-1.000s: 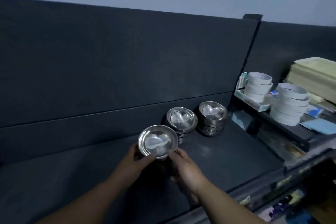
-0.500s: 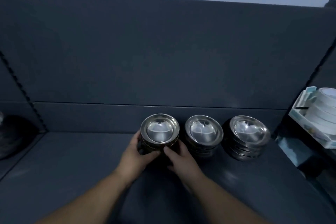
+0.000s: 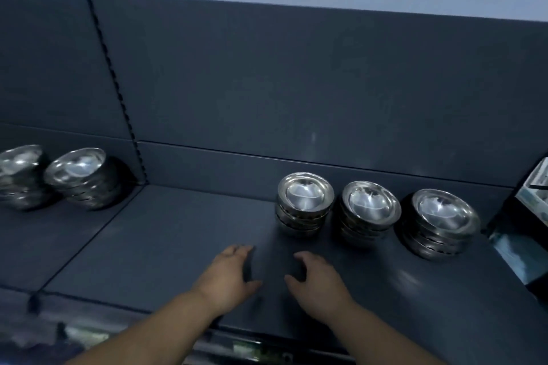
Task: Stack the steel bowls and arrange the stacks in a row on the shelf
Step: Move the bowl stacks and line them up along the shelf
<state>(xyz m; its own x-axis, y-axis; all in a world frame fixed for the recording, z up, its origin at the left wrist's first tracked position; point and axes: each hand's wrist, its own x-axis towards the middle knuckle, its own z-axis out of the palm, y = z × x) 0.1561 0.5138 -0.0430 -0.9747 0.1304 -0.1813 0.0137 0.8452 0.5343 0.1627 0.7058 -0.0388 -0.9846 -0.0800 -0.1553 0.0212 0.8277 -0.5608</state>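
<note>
Three stacks of shiny round steel bowls (image 3: 305, 204) (image 3: 369, 210) (image 3: 443, 221) in a row on dark grey metal shelf (image 3: 166, 240); left hand (image 3: 229, 275) and right hand (image 3: 315, 280) empty, fingers loosely spread, near leftmost stack, not touching.

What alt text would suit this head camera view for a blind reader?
Three steel bowl stacks stand in a row on a dark shelf. The left hand and right hand are empty, in front. Two more stacks sit far left.

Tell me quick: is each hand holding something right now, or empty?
Left hand: open, holding nothing, apart from the nearest bowl stack.
Right hand: open, fingers loosely curled, holding nothing.
</note>
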